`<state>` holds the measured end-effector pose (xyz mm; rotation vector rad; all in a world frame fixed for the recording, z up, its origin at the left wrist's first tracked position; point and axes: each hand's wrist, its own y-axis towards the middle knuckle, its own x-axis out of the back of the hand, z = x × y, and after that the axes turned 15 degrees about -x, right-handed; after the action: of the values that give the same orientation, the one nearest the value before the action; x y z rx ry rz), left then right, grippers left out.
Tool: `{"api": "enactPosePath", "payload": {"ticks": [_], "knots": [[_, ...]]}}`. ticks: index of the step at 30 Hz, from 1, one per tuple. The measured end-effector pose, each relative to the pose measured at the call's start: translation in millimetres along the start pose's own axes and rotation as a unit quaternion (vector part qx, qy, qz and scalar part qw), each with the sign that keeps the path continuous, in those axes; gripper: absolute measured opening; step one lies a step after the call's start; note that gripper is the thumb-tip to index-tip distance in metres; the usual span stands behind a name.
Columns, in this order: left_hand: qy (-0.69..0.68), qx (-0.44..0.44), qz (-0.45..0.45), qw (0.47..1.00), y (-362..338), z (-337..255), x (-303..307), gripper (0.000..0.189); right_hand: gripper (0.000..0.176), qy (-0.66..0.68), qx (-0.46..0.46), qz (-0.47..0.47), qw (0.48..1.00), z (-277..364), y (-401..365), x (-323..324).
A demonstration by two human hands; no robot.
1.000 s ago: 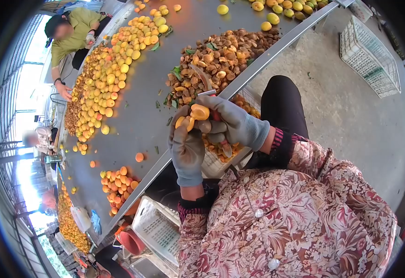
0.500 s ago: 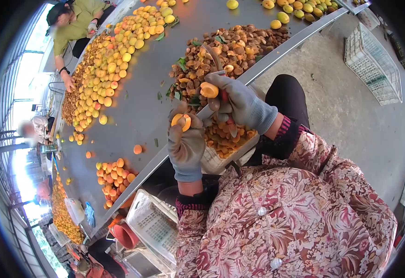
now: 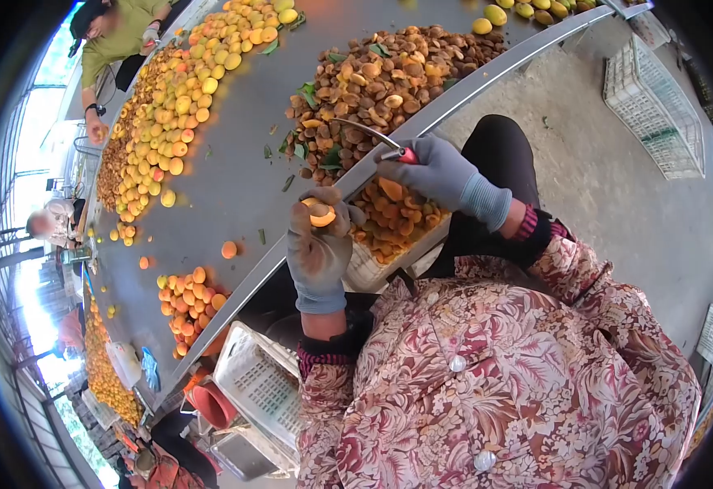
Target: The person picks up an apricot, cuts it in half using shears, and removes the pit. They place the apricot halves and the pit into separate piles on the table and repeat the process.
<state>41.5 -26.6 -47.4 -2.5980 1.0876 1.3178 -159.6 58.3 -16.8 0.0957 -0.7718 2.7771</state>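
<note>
My left hand, in a grey glove, is closed around an orange apricot half at the table's metal edge. To its right my right hand, also gloved, grips a red-handled curved knife; the blade points up and left over a heap of brown pits. Below and between the hands, a white crate holds halved apricots. A small pile of whole apricots lies on the table left of my left hand.
The metal table carries a long heap of yellow apricots. A person works across it. An empty white basket and a red bucket stand at lower left. Another white crate is on the floor at right.
My right hand has moved right and down, away from my left hand, and the apricot piece by it is gone from there. The knife blade now shows clearly. My left hand still holds its fruit.
</note>
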Motion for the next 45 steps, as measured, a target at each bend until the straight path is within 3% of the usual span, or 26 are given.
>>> {"api": "enactPosePath", "payload": {"ticks": [2, 4, 5, 6, 9, 15, 17, 22, 23, 24, 25, 27, 31, 33, 34, 35, 36, 37, 38, 39, 40, 41, 42, 43, 44, 45], "knots": [[0.010, -0.014, -0.004, 1.000, 2.2, 4.8, -8.8, 0.036, 0.026, 0.040, 0.036, -0.017, 0.998, -6.6, 1.9, -5.5], [0.023, -0.030, -0.007, 0.999, 3.7, 9.2, -16.3, 0.034, 0.025, 0.168, 0.075, 0.055, 0.981, 5.0, -6.4, -19.7], [0.032, 0.001, -0.080, 0.996, 4.6, 11.3, -18.2, 0.033, 0.023, 0.245, 0.113, 0.124, 0.955, 7.9, -5.1, -30.8], [0.041, 0.031, -0.153, 0.987, 6.3, 12.3, -18.6, 0.031, 0.024, 0.191, 0.122, 0.137, 0.964, 8.2, -2.5, -36.6], [0.031, 0.033, -0.069, 0.997, 12.3, 9.8, -11.2, 0.031, 0.024, 0.029, 0.222, 0.049, 0.973, 11.0, -2.0, -45.2], [0.085, 0.023, -0.148, 0.985, 16.2, 9.2, -29.4, 0.026, 0.023, -0.023, 0.190, -0.033, 0.981, 11.0, -8.5, -45.6], [-0.022, 0.076, -0.110, 0.991, 15.0, 3.6, -26.3, 0.030, 0.017, 0.274, 0.004, 0.133, 0.952, 19.4, -12.6, -40.1], [0.010, 0.049, -0.068, 0.996, 3.2, -10.2, -32.5, 0.037, 0.021, 0.332, 0.037, 0.138, 0.932, 30.6, 21.3, -21.7], [0.252, 0.093, -0.032, 0.963, -0.2, -11.4, -38.8, 0.035, 0.023, 0.256, 0.042, 0.095, 0.961, 27.2, 35.2, -18.0], [0.480, 0.134, 0.000, 0.867, -3.0, -12.4, -43.1, 0.034, 0.026, 0.178, 0.049, 0.053, 0.981, 25.6, 42.9, -17.0], [0.486, 0.127, -0.009, 0.864, -3.3, -10.7, -41.3, 0.034, 0.026, 0.175, 0.054, 0.065, 0.981, 25.4, 44.2, -16.4], [0.642, -0.023, 0.136, 0.754, -4.6, -2.3, -34.1, 0.031, 0.030, 0.236, -0.016, 0.035, 0.971, 21.4, 44.2, -11.7], [0.613, -0.026, 0.054, 0.787, -20.6, -2.0, -29.3, 0.028, 0.022, 0.327, -0.016, 0.014, 0.945, 17.3, 39.3, -10.4], [0.637, 0.076, 0.026, 0.767, -33.6, -42.7, -12.8, 0.027, 0.022, 0.315, -0.004, -0.001, 0.949, 19.1, 15.4, 0.7], [0.715, 0.096, 0.018, 0.692, -31.0, -82.3, -28.4, 0.026, 0.022, 0.306, 0.005, -0.022, 0.952, 19.5, -0.2, 10.5], [0.742, 0.045, 0.016, 0.669, -53.6, -123.0, 3.3, 0.027, 0.023, 0.245, 0.028, -0.019, 0.969, 23.2, -21.5, 22.3], [0.611, 0.071, -0.209, 0.760, -54.3, -170.5, -22.8, 0.026, 0.025, 0.185, 0.052, -0.017, 0.981, 25.6, -40.3, 37.4], [0.874, 0.006, 0.069, 0.481, -62.5, -224.5, -32.0, 0.027, 0.025, 0.174, 0.020, -0.048, 0.983, 18.9, -48.8, 58.5], [0.731, 0.070, -0.246, 0.632, -77.6, -266.0, -51.1, 0.027, 0.026, 0.161, -0.012, -0.084, 0.983, 11.0, -56.2, 85.5], [0.844, 0.099, -0.143, 0.507, -92.9, -317.9, -61.2, 0.030, 0.027, 0.050, -0.030, -0.133, 0.989, 7.6, -69.5, 121.5], [0.838, 0.060, -0.217, 0.498, -132.3, -364.9, -54.4, 0.035, 0.028, -0.063, -0.053, -0.180, 0.980, 16.6, -87.7, 150.9], [0.855, 0.114, -0.097, 0.496, -147.9, -426.3, -59.4, 0.036, 0.025, -0.162, -0.138, -0.218, 0.952, 60.7, -110.5, 153.9], [0.718, 0.153, -0.326, 0.596, -149.9, -484.7, -61.2, 0.035, 0.023, -0.261, -0.224, -0.255, 0.903, 107.3, -126.3, 153.2], [0.812, 0.157, -0.251, 0.503, -132.9, -520.7, -56.7, 0.036, 0.022, -0.253, -0.168, -0.223, 0.926, 128.8, -124.9, 163.5], [0.719, 0.344, -0.468, 0.382, -87.6, -599.7, -16.7, 0.034, 0.021, -0.239, -0.108, -0.189, 0.946, 143.8, -112.6, 173.6], [0.716, 0.352, -0.457, 0.393, -80.9, -601.5, 15.6, 0.034, 0.020, -0.310, -0.057, -0.145, 0.938, 157.8, -93.5, 178.0]]}}
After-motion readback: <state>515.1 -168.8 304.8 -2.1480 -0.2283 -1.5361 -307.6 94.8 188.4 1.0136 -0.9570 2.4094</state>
